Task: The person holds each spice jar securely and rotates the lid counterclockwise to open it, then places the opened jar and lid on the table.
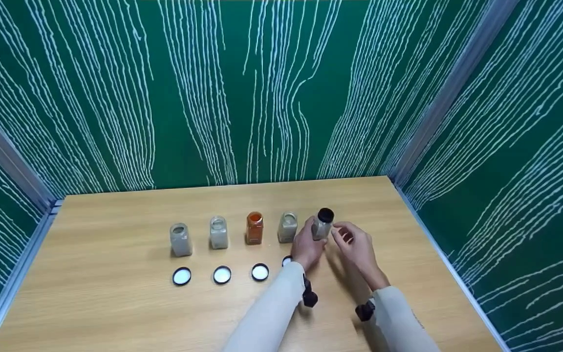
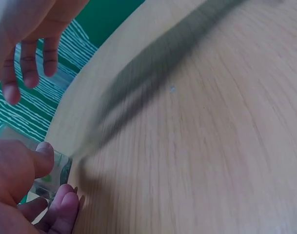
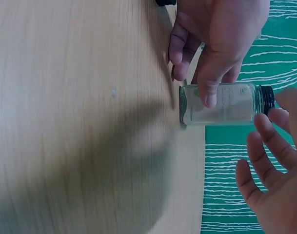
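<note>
My left hand (image 1: 308, 244) grips a square glass jar (image 3: 233, 105) with pale contents, low on its body. A black screw lid (image 1: 326, 215) sits on the jar's mouth. Thumb and fingers of that hand lie on either side of the glass in the left wrist view. The jar is held close to the tabletop. To its right, my right hand (image 1: 357, 247) has its fingers loosely bent and spread beside the lid. In the right wrist view its fingertips overlap the lid's edge; whether they touch it I cannot tell.
Left of my hands stand several lidless jars in a row: greyish (image 1: 288, 229), orange (image 1: 254, 230), clear (image 1: 218, 234) and whitish (image 1: 181, 242). Black-rimmed lids (image 1: 260, 272) lie before them, one partly behind my left wrist. Green white-streaked panels (image 1: 242, 122) enclose the wooden table (image 1: 115, 303).
</note>
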The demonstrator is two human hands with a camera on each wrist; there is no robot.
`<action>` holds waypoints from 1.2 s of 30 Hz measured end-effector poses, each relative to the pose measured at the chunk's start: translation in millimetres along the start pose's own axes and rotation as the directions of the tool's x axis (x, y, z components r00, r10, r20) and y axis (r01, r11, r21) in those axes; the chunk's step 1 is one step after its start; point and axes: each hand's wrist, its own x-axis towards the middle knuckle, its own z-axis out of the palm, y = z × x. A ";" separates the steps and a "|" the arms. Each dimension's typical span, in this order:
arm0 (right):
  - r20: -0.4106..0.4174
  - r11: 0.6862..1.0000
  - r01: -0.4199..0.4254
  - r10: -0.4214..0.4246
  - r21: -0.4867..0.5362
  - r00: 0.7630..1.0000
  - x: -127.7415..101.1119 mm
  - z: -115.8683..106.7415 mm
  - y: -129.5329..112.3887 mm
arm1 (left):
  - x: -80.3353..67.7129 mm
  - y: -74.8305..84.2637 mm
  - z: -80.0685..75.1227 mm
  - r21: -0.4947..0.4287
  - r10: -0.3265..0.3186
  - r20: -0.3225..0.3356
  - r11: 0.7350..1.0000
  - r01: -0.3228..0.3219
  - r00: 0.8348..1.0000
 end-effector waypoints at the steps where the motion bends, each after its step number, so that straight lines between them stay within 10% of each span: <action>1: -0.016 1.000 -0.009 0.009 0.008 1.000 0.0 1.4 -0.1 | -0.2 0.5 -0.2 0.012 -0.009 -0.001 1.000 0.009 1.000; 23: 0.012 0.925 -0.338 0.341 0.176 0.940 10.8 27.1 -5.4 | 4.1 4.5 -5.9 0.149 -0.085 -0.036 0.985 0.090 0.996; 36: 0.012 0.928 -0.343 0.345 0.147 0.938 21.3 33.0 -5.1 | 6.6 1.1 1.9 0.182 -0.070 -0.073 0.980 0.082 0.995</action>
